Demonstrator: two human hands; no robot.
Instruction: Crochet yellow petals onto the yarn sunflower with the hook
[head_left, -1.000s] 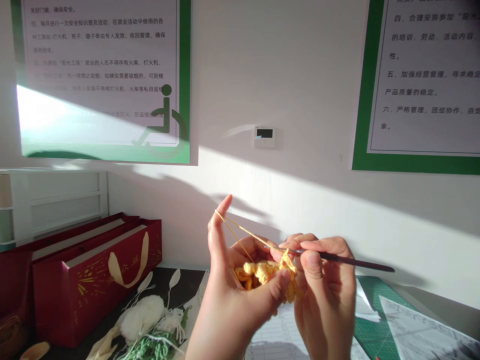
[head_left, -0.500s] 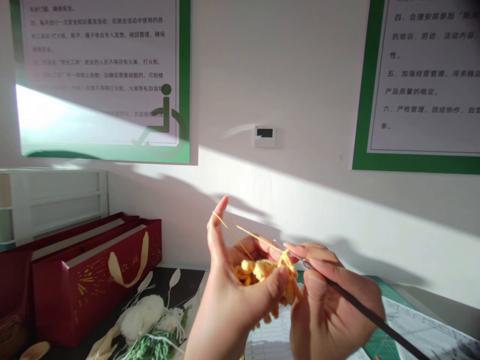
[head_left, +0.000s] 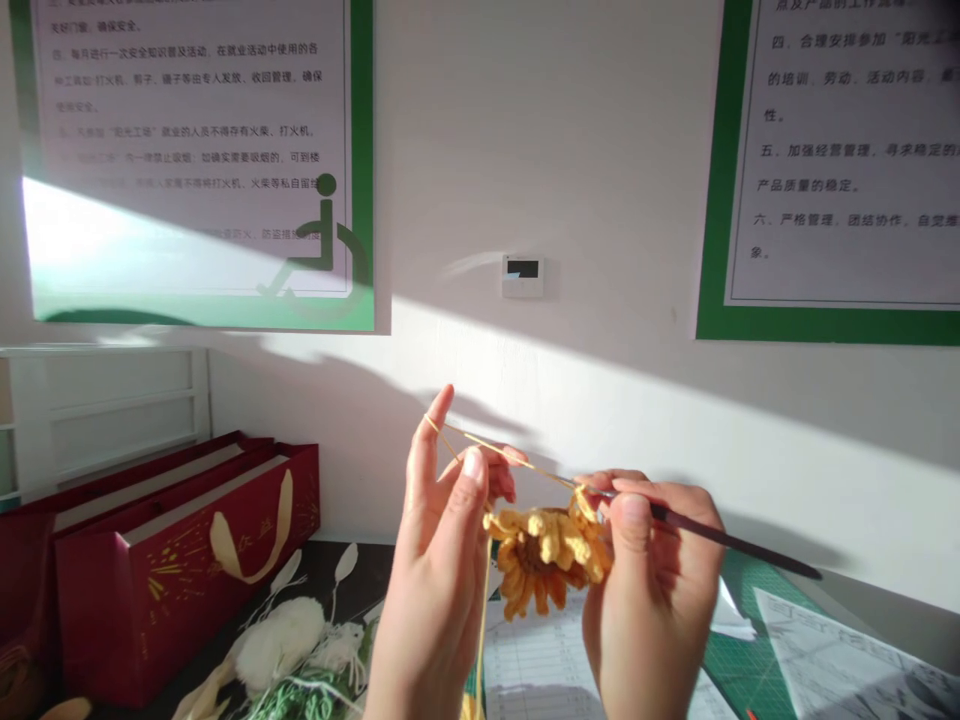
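Note:
My right hand is closed on a crochet hook with a dark handle, its metal tip pointing left. From the hook end hangs a yellow crocheted flower with ruffled petals, between my two hands. The raised index finger of my left hand carries a loop of yellow yarn, stretched across to the hook. My left thumb points up, off the flower, and the other fingers are curled around the yarn, partly hidden. A strand drops from that palm toward the table.
Red gift bags stand at the left. In front of them lie a white yarn ball and green yarn. Printed sheets and a green cutting mat lie below and right. Green-bordered posters hang on the wall.
My left thumb has lifted off the flower, which now hangs lower and shows more of its petals. The hook has turned to a flatter angle, and the yarn is pulled taut.

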